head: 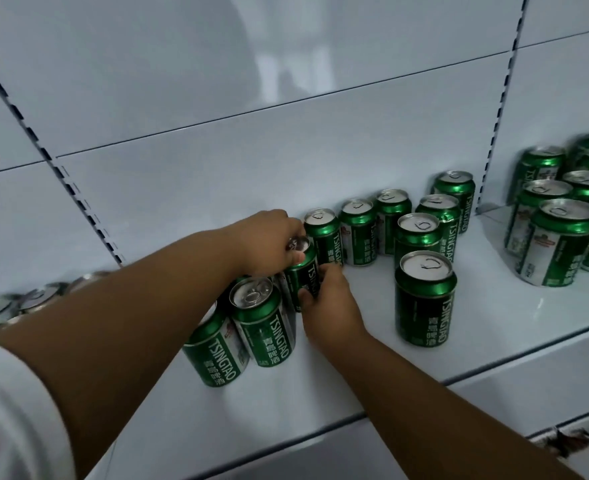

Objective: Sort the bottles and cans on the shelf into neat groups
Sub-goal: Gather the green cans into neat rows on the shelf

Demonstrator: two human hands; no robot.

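Observation:
Both hands are on one green beer can (303,271) standing on the white shelf (355,386). My left hand (269,244) grips its top rim from above. My right hand (324,299) holds its lower side. Two more green cans (265,323) stand just in front of it, partly under my left forearm. A row of several green cans (359,232) runs along the back panel to the right, and a single can (424,299) stands nearer the shelf front.
Another cluster of green cans (560,237) fills the neighbouring shelf bay at far right, past a slotted upright (494,133). Silver can tops (40,296) show at the far left behind my left arm. The shelf's front edge (494,368) runs diagonally.

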